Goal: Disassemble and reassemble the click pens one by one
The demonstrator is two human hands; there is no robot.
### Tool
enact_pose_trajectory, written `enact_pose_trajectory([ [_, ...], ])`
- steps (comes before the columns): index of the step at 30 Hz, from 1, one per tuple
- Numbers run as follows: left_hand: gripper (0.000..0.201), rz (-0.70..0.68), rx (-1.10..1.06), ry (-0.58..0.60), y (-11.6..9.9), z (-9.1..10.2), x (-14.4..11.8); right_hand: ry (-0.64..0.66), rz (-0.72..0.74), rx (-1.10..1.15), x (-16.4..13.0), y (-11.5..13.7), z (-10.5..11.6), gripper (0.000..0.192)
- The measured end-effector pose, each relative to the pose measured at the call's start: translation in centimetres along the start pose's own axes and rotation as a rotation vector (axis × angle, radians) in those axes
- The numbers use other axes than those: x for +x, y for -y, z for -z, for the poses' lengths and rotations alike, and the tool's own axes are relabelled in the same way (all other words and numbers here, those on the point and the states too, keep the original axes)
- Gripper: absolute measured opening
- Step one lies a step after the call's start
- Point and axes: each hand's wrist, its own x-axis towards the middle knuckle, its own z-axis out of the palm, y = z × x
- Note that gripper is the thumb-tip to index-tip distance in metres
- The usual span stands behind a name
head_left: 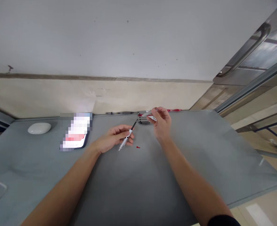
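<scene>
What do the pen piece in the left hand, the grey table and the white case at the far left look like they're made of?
Pen barrel in the left hand: seemingly clear plastic, since a dark refill shows through and sticks out. Table: smooth matte grey, perhaps laminate or painted metal; unclear. White case: glossy plastic by its soft sheen and rounded shape.

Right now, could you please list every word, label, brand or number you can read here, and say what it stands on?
None can be read.
Phone on the grey table: its screen is blurred out, unreadable.
Pen part in the left hand: too small to show any print.
Pen part in the right hand: a pale piece, any marking too small to read.
White case: no text visible.
</scene>
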Motion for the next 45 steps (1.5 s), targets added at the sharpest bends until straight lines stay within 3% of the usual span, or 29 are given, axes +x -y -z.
enact_pose_trajectory([
  [7,0.03,-0.029,-0.085,-0.085,0.2,0.5,0.1,0.216,0.188,-0.398,0.7,-0.8,0.4,0.02],
  [13,0.032,-0.039,-0.114,-0.111,0.6,0.8,0.3,0.568,0.464,-0.77,1.9,-2.1,1.4,0.008],
  [24,0.031,-0.05,-0.102,-0.124,0.7,0.8,0.5,0.919,0.878,-1.28,4.1,-2.9,1.9,0.021],
  [27,0.032,-0.04,-0.09,-0.14,0.8,0.8,0.5,0.962,0.967,-1.337,4.3,-2.8,2.0,0.02],
  [34,0.03,-0.044,-0.081,-0.123,0.6,0.7,0.5,1.008,0.961,-1.387,4.2,-2.4,1.9,0.021],
  [40,0.029,-0.062,-0.08,-0.112,0.6,0.6,0.5,0.981,0.959,-1.38,4.1,-2.5,2.0,0.023],
  [45,0.029,-0.057,-0.085,-0.1,0.6,0.6,0.6,0.855,0.827,-1.208,3.5,-2.3,1.8,0.016],
])
